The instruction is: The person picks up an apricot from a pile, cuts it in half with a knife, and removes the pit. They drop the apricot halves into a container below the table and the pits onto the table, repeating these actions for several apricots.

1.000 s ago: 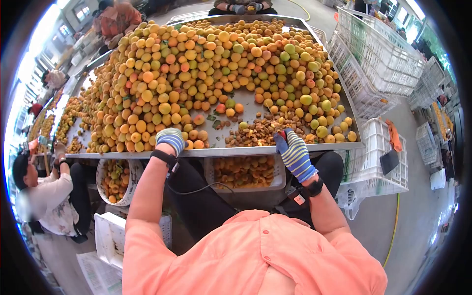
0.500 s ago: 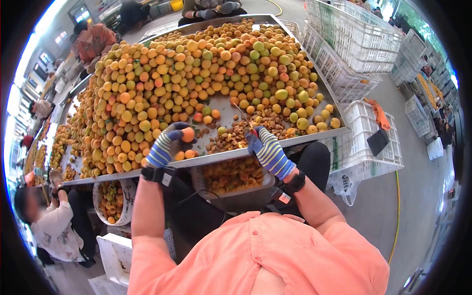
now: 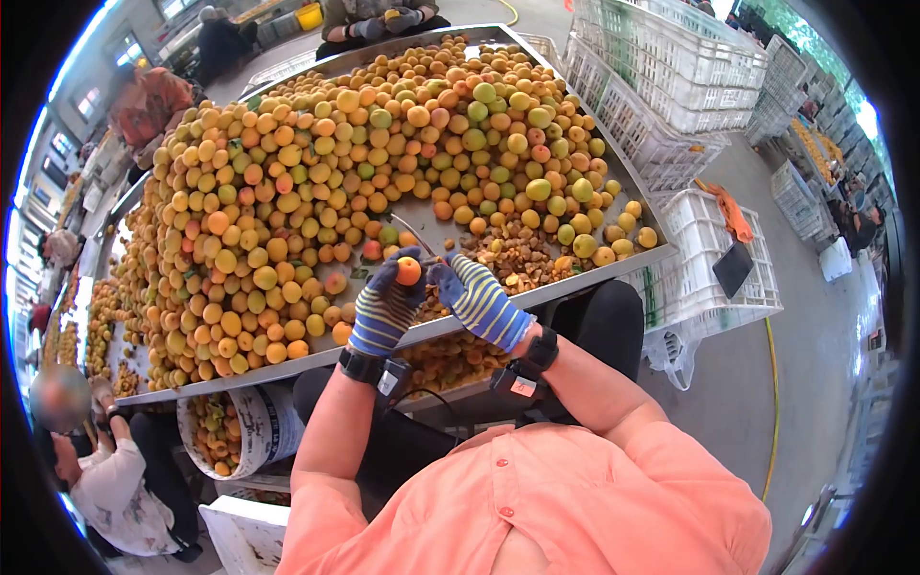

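Note:
My left hand (image 3: 385,302), in a blue striped glove, is closed around an orange apricot (image 3: 408,271) close over the front edge of the metal table. Right beside it, my right hand (image 3: 476,297), gloved alike, grips a thin curved knife (image 3: 412,230) whose blade points up and left past the apricot. The knife's handle is mostly hidden in the fingers. A large heap of whole apricots (image 3: 278,211) covers the table beyond both hands. Just past my right hand lies a pile of brown pits (image 3: 513,251).
Below the table edge sits a tub of apricot halves (image 3: 450,362). A white bucket (image 3: 254,436) of apricots stands left of my knees. White crates (image 3: 671,67) are stacked at right, with another crate (image 3: 719,259) nearer. A person (image 3: 120,479) sits at left.
My left hand has moved right with the apricot, and my right hand has shifted left with the knife, so they are now together. The view has turned slightly.

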Available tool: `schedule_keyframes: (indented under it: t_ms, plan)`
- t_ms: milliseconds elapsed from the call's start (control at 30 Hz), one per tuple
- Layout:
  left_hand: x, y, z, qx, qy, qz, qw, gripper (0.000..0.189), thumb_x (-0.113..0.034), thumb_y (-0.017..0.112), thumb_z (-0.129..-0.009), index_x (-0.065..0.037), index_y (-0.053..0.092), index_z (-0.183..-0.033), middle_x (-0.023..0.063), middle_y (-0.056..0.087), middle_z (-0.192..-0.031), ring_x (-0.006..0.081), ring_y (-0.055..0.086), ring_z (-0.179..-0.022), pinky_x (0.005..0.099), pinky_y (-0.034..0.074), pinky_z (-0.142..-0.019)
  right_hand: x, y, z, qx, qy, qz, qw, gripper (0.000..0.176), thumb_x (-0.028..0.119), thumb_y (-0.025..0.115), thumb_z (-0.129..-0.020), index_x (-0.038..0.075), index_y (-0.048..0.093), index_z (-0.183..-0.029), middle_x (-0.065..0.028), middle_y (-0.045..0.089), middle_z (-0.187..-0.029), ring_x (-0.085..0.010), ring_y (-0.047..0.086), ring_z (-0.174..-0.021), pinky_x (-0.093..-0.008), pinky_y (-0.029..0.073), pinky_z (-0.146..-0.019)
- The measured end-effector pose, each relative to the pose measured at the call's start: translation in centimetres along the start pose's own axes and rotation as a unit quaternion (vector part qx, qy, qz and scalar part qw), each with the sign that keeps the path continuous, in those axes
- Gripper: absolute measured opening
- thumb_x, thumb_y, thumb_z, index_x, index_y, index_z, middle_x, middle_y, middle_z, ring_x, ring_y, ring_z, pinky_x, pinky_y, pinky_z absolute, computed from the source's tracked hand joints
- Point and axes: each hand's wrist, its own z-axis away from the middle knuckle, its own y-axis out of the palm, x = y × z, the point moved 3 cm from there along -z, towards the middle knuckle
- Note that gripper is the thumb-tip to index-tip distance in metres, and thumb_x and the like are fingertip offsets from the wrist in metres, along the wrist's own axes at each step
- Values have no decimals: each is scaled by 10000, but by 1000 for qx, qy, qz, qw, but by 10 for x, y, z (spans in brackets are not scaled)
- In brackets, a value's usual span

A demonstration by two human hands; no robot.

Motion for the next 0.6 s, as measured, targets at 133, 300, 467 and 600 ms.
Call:
schedule_keyframes:
  t_ms: [133,300,467,600]
  plan:
    - [8,-10,-7,8,7,28,1000,381,-275,531,-910,-31,504,-1201,109,579,-1114,245,580,-1042,400,516,-874,-30,12,-17,2,9,17,1000,263,219,529,-920,-39,580,-928,-230,609,-784,-377,593,-739,-398,461,-631]
    - [6,-19,-14,-19,20,11,1000,339,-292,509,-924,-39,519,-1149,112,584,-1096,243,588,-1024,394,513,-878,-27,16,-24,-12,-79,113,990,277,224,513,-932,-41,592,-937,-253,608,-791,-397,589,-749,-413,462,-623]
    - [7,-24,-16,-29,37,-61,997,296,-302,488,-939,-60,523,-1106,85,592,-1050,199,598,-979,363,515,-856,-30,23,-28,-17,-69,124,990,273,213,498,-941,-41,598,-931,-241,619,-782,-396,599,-738,-412,464,-610]
    - [5,-22,-18,-34,70,-114,990,264,-291,479,-944,-68,523,-1079,47,587,-991,147,596,-891,303,513,-778,-36,29,-28,-7,-87,134,987,273,210,488,-949,-41,594,-952,-189,627,-743,-334,599,-666,-386,466,-603]
